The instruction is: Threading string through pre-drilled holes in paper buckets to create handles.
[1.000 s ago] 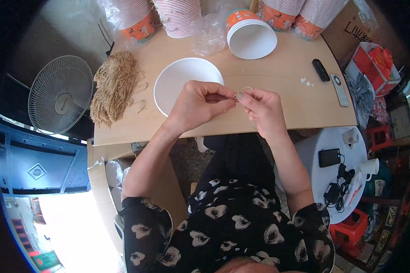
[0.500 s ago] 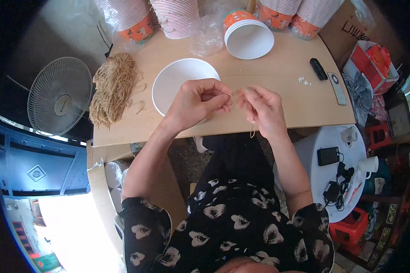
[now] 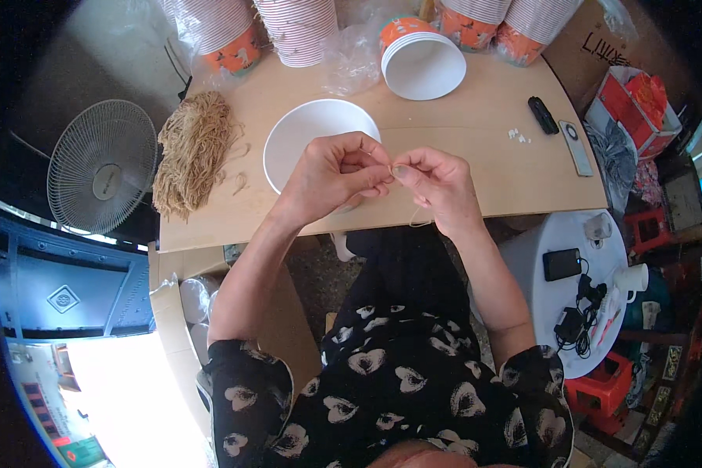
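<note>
Just in front of the white paper bucket (image 3: 285, 144), my left hand (image 3: 337, 173) pinches a thin tan string (image 3: 418, 224) between thumb and fingers. My right hand (image 3: 438, 191) meets it there, thumb and forefinger pressed together on the same string, with the fingertips of both hands almost touching. A loose part of the string hangs beneath my right palm; most of the rest is hidden by the fingers. To the left on the table lies a thick bundle of tan strings (image 3: 191, 152), with a few loose strands beside it.
Orange-and-white paper buckets (image 3: 425, 70) lie on their side at the back, near tall bucket stacks (image 3: 300, 31) and clear plastic film (image 3: 351, 62). Small white bits (image 3: 518, 136), a black object (image 3: 543, 116) and a pale handheld device (image 3: 576, 148) lie right. A fan (image 3: 105, 168) stands left.
My right hand has moved left, bringing its fingertips to those of my left hand, and its thumb and forefinger have closed on the string. The hanging loop has shifted left.
</note>
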A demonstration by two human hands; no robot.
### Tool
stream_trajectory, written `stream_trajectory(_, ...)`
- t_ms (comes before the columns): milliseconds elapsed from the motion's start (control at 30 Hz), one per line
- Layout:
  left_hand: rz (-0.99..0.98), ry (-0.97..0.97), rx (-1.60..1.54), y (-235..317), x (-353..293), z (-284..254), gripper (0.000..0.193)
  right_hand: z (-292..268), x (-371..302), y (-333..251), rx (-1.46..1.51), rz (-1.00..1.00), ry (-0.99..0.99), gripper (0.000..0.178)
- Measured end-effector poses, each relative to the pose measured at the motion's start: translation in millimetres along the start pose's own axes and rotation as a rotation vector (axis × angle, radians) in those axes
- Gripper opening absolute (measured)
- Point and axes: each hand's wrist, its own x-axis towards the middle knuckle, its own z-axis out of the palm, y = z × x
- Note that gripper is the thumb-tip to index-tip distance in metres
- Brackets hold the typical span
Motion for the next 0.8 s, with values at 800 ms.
stream_trajectory(800, 0.030, -0.077, -0.014, 5.5, -3.7, 0.8, 0.048, 6.0, -2.8, -5.5, 0.199, -0.038, 0.154, 0.010)
